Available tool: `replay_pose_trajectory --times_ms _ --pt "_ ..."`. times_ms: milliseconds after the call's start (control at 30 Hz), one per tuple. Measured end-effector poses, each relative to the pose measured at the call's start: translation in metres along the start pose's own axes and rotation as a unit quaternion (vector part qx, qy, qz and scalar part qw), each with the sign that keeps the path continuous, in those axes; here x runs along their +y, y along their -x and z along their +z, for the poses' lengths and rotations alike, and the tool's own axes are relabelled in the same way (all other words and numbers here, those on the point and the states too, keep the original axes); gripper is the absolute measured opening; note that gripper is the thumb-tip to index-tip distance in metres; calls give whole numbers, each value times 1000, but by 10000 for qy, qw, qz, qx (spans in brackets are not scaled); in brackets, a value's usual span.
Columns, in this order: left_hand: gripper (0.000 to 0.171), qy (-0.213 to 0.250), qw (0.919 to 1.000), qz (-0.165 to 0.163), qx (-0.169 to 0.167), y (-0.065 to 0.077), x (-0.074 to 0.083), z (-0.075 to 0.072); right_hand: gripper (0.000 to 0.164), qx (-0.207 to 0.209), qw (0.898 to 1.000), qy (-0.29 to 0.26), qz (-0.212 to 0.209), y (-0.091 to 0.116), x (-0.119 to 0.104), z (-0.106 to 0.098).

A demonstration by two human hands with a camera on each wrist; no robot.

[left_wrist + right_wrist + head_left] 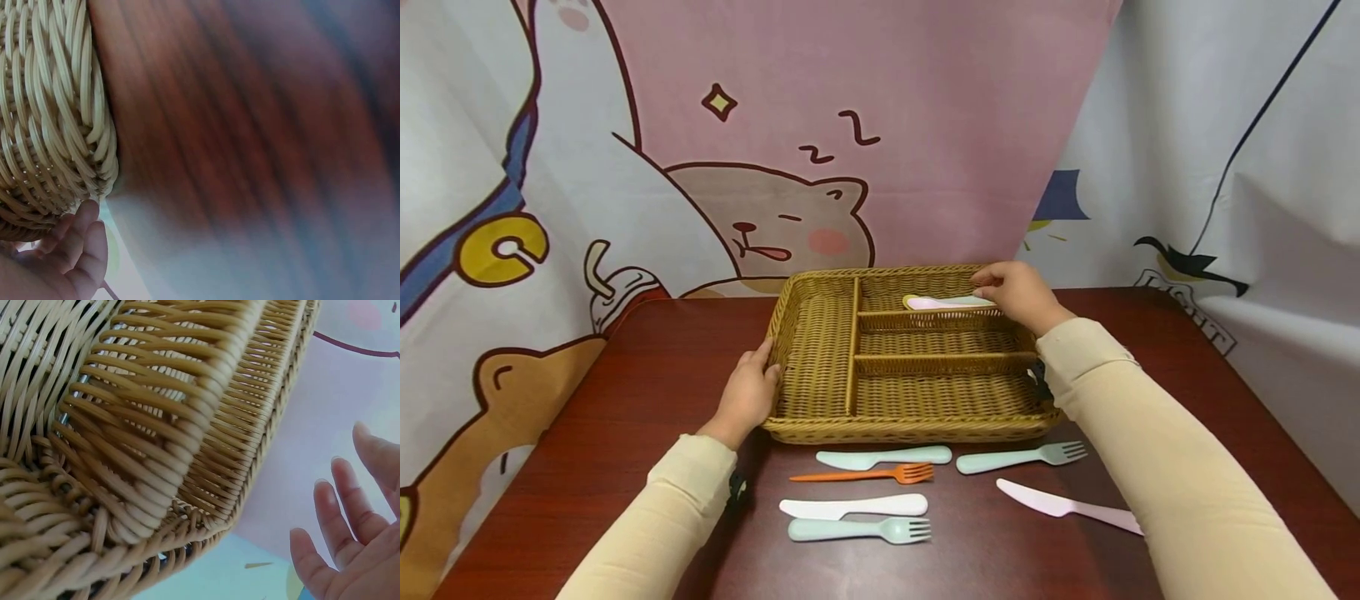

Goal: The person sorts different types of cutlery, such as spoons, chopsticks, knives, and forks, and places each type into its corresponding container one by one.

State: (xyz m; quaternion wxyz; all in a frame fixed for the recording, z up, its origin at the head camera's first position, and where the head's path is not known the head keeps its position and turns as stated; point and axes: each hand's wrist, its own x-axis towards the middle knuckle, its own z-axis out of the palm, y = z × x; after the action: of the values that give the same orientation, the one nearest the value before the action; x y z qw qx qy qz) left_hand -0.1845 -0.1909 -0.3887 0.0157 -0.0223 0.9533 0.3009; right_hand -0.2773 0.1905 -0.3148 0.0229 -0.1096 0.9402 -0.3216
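A wicker basket with several compartments sits on the table. My left hand rests against its left side; in the left wrist view the fingers are at the basket's corner. Over the back right compartment is my right hand, its fingertips close to the handle end of the stacked spoons. These spoons lie along the compartment, a pale pink one on top, with yellow and mint edges showing. From the right wrist view, the fingers appear spread beside the basket rim with nothing between them.
In front of the basket lie a mint knife, an orange fork, a white knife, and two mint forks. A pink knife is partly covered by the right sleeve. A printed curtain hangs behind the table.
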Motion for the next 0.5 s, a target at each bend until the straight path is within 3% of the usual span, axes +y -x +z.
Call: replay_pose_trajectory --times_ms 500 --pt "56 32 10000 51 30 -1 -2 1 38 719 9952 -644 -189 28 -2 -17"
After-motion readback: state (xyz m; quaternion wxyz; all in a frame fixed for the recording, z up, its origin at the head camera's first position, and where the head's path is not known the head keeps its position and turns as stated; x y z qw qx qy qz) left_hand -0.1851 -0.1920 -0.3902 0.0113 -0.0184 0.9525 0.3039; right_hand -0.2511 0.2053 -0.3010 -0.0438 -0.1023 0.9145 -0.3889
